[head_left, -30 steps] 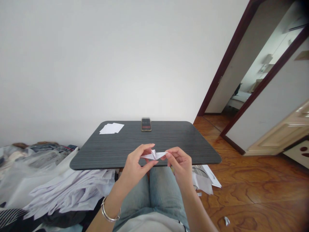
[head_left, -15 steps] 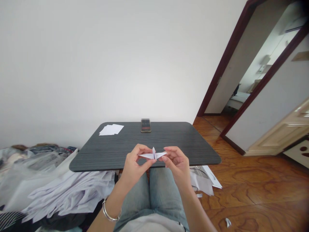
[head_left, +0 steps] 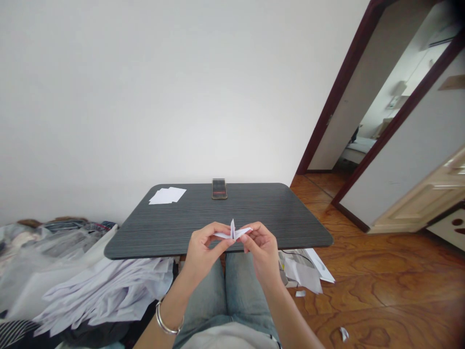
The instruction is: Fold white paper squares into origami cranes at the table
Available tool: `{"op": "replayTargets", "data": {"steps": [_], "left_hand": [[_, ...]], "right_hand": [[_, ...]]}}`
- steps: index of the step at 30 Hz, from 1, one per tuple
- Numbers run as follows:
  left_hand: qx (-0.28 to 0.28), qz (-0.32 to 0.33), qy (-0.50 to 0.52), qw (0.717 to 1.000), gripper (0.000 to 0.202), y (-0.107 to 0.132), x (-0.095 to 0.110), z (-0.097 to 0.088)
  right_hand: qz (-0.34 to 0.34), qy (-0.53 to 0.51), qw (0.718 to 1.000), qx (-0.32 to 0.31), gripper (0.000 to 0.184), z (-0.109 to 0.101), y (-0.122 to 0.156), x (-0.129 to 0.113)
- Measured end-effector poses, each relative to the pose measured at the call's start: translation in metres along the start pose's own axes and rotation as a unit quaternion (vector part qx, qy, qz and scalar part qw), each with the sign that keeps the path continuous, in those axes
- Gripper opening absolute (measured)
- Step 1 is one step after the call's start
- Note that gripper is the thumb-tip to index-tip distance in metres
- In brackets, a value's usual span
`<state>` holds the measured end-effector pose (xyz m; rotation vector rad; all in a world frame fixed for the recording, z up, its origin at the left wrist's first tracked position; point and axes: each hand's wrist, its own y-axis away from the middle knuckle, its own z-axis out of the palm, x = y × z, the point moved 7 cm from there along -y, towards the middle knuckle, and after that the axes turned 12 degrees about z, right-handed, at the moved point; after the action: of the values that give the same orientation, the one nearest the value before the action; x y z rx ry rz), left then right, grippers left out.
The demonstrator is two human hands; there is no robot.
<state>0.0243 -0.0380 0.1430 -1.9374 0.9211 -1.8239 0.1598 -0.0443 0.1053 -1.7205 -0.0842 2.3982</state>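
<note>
Left hand [head_left: 207, 246] and right hand [head_left: 262, 246] pinching a folded white paper [head_left: 233, 233] over the near edge of a dark table [head_left: 276, 208], its folds partly covered, white sheets [head_left: 167, 195] and phone [head_left: 219, 190] farther back, phone screen unreadable, pale wall [head_left: 181, 97] behind, doorway [head_left: 374, 97] cut off at right.

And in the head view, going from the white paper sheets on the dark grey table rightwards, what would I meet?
Flat white paper sheets, bare left hand, folded white paper with an upright point, bare right hand, loose white papers, white scrap on the brown wooden floor, cream panelled surface.
</note>
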Motion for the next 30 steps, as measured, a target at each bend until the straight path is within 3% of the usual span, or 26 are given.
{"op": "replayTargets", "data": {"steps": [8, 15, 30], "left_hand": [[0.023, -0.006, -0.006, 1.000, 0.008, -0.001, -0.002, -0.003], [0.013, 0.006, -0.015, 1.000, 0.006, -0.003, -0.003, -0.001], [-0.023, 0.023, -0.079, 0.996, 0.007, -0.002, -0.015, 0.006]], "right_hand": [[-0.055, 0.035, 0.998, -0.016, 0.003, 0.006, 0.002, -0.005], [-0.062, 0.048, 0.997, 0.014, 0.003, 0.000, -0.001, -0.003], [-0.108, 0.130, 0.986, 0.011, 0.007, 0.000, -0.004, -0.002]]}}
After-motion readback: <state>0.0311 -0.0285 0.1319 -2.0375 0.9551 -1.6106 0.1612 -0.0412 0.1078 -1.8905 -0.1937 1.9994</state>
